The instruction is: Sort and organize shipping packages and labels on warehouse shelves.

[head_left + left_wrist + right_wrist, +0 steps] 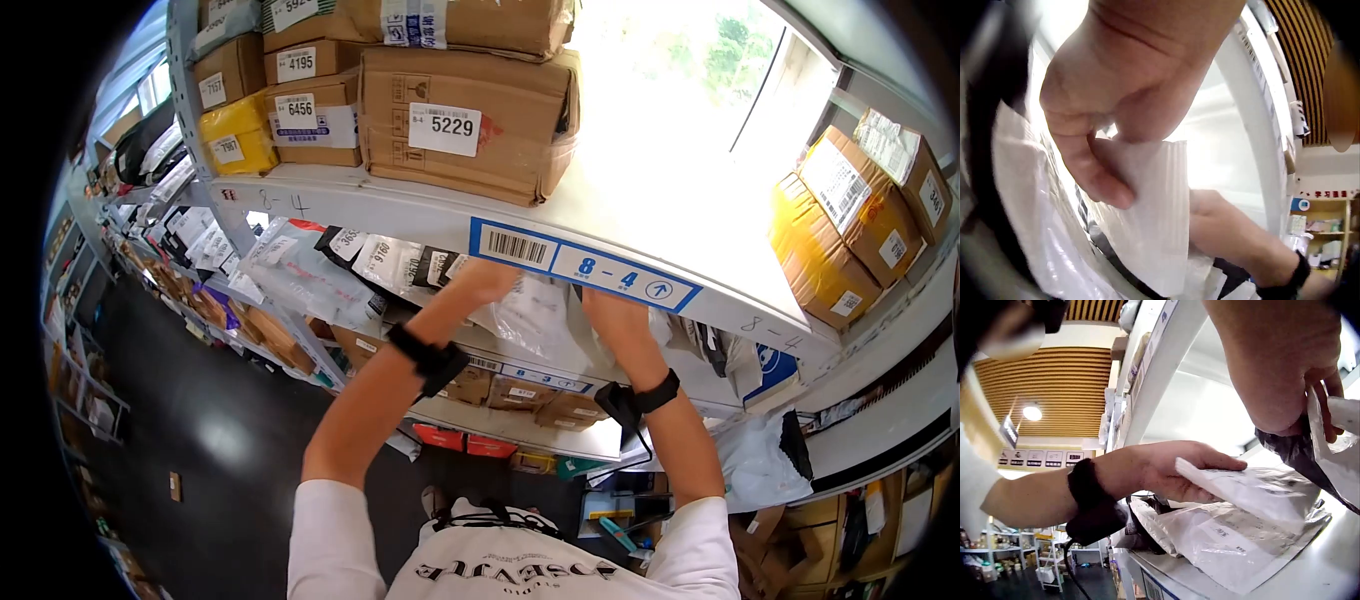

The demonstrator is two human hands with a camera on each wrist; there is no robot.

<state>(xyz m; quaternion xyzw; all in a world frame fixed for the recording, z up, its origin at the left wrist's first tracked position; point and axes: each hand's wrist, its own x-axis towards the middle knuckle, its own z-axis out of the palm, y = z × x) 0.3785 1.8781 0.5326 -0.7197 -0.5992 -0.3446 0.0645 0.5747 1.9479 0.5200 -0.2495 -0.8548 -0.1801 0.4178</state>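
Observation:
Both hands reach in under the shelf board marked 8-4, which hides most of their fingers in the head view. My left hand pinches the edge of a white mailer bag between thumb and fingers. In the right wrist view, the left hand holds that bag above another white plastic mailer lying on the shelf. To its right, my right hand curls its fingers over the edges of upright mailers, one black and one white.
A cardboard box labelled 5229 stands on the board above. More mailers line the lower shelf to the left. Taped boxes stand at the right end. Below are small boxes behind the shelf edge marked 8-3.

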